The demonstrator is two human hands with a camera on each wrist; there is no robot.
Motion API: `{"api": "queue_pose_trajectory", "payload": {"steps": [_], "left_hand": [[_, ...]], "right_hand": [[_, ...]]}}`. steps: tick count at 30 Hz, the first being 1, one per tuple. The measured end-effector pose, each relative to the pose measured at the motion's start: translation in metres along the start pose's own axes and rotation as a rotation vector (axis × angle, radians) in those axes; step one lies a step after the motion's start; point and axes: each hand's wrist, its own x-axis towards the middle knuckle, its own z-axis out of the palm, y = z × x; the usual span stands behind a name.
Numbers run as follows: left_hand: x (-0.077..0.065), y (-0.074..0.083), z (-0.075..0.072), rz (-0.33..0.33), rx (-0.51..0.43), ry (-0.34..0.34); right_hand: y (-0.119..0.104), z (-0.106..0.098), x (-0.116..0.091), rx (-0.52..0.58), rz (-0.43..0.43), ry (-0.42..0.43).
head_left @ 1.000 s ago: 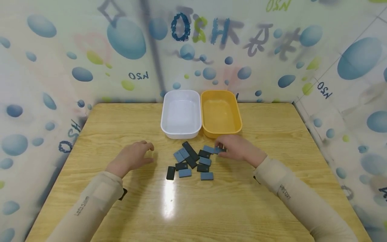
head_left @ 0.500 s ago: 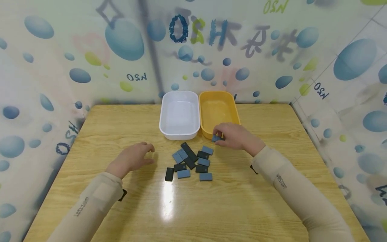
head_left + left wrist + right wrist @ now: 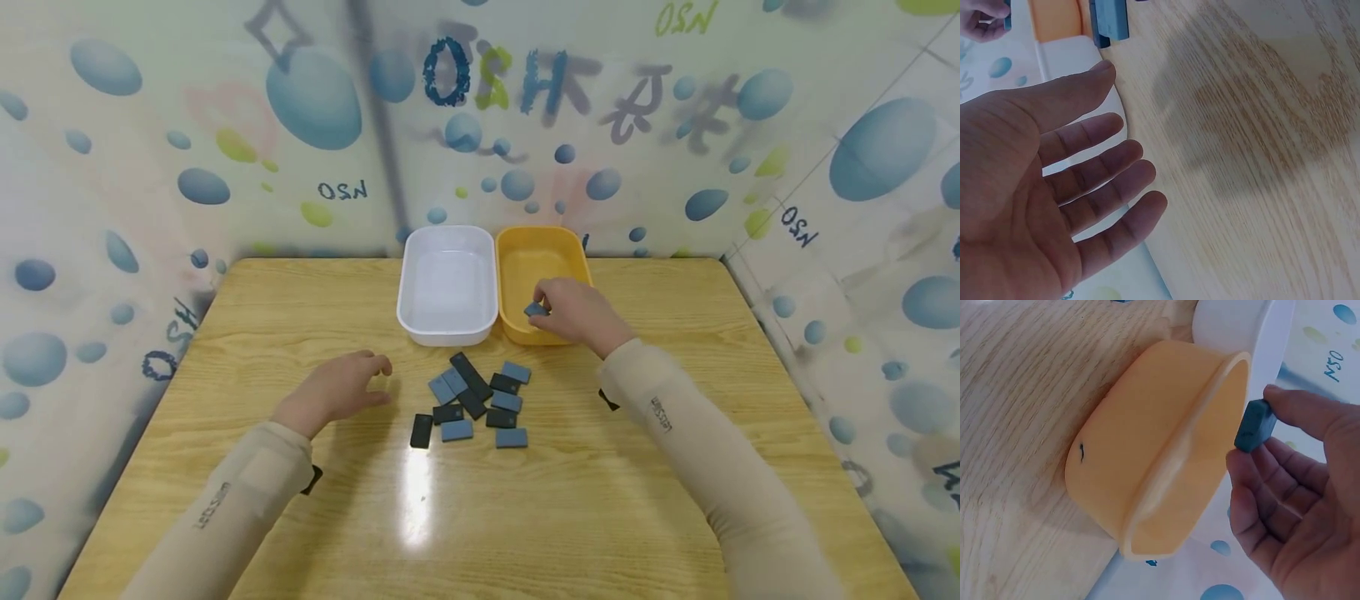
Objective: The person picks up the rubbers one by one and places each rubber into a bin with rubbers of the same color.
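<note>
My right hand [image 3: 577,310] pinches a small blue rectangular block [image 3: 1254,428] between thumb and fingertips. It holds the block over the near part of the yellow tub [image 3: 525,333]; in the right wrist view the block is above the tub's rim. My left hand [image 3: 337,390] hovers over the table left of the pile, fingers relaxed and holding nothing, as the left wrist view of the palm [image 3: 1016,206] confirms. Between the hands lie several blue blocks [image 3: 512,438] and several black blocks [image 3: 422,432], some overlapping at the pile's upper left.
A white tub [image 3: 447,337] stands directly left of the yellow one, near the back of the wooden table [image 3: 465,517]. Behind the table hangs a patterned backdrop [image 3: 465,192], with more of it along both sides.
My right hand has lifted the blue block from the right of the pile and carried it up and away to the yellow tub. The left hand has barely moved.
</note>
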Motion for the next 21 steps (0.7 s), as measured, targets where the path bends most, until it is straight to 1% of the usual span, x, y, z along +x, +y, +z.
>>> {"api": "queue_pose_trajectory", "payload": {"steps": [5, 8, 13, 18, 21], "left_hand": [[0.001, -0.003, 0.001, -0.002, -0.006, -0.012], [0.003, -0.003, 0.001, 0.009, -0.017, -0.017], [0.007, -0.002, 0.002, 0.02, -0.027, -0.023], [0.011, -0.001, 0.005, 0.011, -0.052, -0.021], [0.012, 0.0, 0.005, 0.017, -0.067, -0.021]], "right_hand": [[-0.002, 0.005, 0.014, -0.011, 0.03, 0.034], [-0.003, 0.01, 0.022, -0.016, 0.044, 0.046], [-0.005, 0.02, 0.035, -0.02, 0.075, 0.045], [-0.009, 0.028, 0.045, 0.011, 0.108, 0.048], [-0.011, 0.032, 0.049, 0.028, 0.139, 0.045]]}}
